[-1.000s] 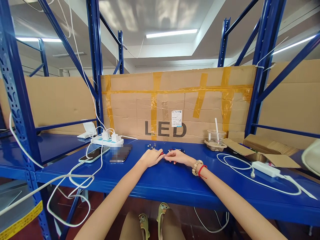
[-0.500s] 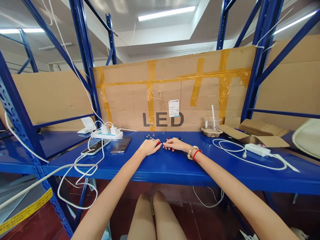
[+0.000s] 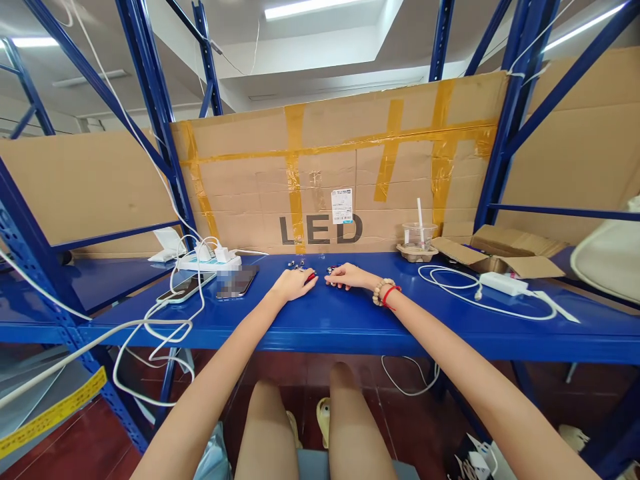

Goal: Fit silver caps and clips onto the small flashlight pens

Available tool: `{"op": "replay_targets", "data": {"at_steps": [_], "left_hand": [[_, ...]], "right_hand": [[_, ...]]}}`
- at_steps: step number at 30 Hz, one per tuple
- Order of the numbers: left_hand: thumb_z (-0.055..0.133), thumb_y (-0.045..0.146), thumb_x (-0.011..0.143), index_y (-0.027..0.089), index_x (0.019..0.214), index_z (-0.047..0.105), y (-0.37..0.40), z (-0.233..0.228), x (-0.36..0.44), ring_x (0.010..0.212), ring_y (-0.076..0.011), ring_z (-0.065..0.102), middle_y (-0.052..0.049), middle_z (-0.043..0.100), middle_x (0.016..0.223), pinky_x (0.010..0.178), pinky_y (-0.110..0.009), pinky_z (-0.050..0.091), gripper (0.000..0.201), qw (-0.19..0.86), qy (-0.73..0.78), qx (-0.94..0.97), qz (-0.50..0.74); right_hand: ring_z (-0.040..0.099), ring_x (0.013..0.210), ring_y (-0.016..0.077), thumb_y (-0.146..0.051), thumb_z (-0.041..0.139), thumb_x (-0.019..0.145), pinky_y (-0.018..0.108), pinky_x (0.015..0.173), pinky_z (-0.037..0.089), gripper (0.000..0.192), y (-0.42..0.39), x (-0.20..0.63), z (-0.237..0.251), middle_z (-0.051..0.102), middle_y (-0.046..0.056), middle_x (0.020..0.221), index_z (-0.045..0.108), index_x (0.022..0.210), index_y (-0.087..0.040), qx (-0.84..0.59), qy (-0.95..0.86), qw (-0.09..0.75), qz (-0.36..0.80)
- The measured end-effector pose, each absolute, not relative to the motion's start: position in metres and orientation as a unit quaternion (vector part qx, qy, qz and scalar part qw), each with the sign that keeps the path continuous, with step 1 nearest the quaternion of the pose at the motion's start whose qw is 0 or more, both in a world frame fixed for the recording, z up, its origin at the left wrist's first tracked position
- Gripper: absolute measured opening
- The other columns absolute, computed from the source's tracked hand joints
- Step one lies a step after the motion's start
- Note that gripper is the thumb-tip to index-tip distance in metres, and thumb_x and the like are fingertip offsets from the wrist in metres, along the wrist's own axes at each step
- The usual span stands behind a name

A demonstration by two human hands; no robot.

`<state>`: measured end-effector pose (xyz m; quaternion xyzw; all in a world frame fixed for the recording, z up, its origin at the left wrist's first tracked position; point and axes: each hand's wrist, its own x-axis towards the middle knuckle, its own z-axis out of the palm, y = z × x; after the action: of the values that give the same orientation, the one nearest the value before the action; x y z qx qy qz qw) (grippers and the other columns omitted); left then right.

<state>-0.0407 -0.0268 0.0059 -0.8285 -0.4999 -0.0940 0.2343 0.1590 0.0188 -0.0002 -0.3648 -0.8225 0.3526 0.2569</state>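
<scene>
Head view: I see both forearms stretched out over the blue shelf, which serves as a bench, so the hands meet near its middle, in front of the taped cardboard sheet marked LED. My left hand lies knuckles up with the fingers curled loosely; a small red piece shows at its fingertips, apparently pinched there, though I cannot tell the grip for certain. My right hand rests just beside it, fingers bent down onto small dark parts I cannot make out; whether it pinches one is hidden. A bead bracelet and red cord sit on that wrist. A scatter of tiny metal parts lies just beyond the left fingertips, kept within easy reach. To the left, a power strip feeds white cables to two phones lying flat near it. To the right stand a plastic cup in a pulp tray, a white adapter with its coiled cord, and an open carton.

Against the earlier frames, the camera tilts lower: my knees fill more of the bottom and the ceiling lamp slides to the top edge. The hands stay together at the same spot on the shelf.
</scene>
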Motion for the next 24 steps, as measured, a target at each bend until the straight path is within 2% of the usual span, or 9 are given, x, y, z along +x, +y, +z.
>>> {"op": "replay_targets", "data": {"at_steps": [4,11,24], "left_hand": [[0.029,0.039,0.090,0.018,0.102,0.055,-0.0269,0.0058,-0.0407,0.079,-0.0213,0.064,-0.008,0.067,0.084,0.062,-0.026,0.044,0.035,0.237,-0.500,-0.828,-0.093],[0.029,0.038,0.090,0.018,0.101,0.056,-0.0270,0.0058,-0.0409,0.078,-0.0213,0.064,-0.008,0.067,0.082,0.062,-0.026,0.044,0.035,0.236,-0.500,-0.828,-0.098],[0.029,0.039,0.090,0.018,0.104,0.055,-0.0271,0.0052,-0.0410,0.081,-0.0229,0.064,-0.009,0.067,0.083,0.063,-0.027,0.045,0.036,0.232,-0.502,-0.828,-0.093]], "right_hand": [[0.050,0.055,0.0094,-0.055,0.063,0.063,0.019,0.045,0.040,0.042,0.0191,0.1602,-0.0003,0.058,0.003,0.060,0.068,0.067,-0.014,-0.362,-0.830,0.253,0.341],[0.049,0.056,0.0092,-0.052,0.065,0.062,0.019,0.045,0.039,0.042,0.0182,0.1599,-0.0006,0.059,0.002,0.062,0.070,0.078,-0.014,-0.354,-0.840,0.249,0.326],[0.050,0.055,0.0089,-0.050,0.064,0.065,0.017,0.044,0.041,0.039,0.0185,0.1597,-0.0019,0.059,0.003,0.063,0.068,0.078,-0.013,-0.358,-0.841,0.259,0.312]]}}
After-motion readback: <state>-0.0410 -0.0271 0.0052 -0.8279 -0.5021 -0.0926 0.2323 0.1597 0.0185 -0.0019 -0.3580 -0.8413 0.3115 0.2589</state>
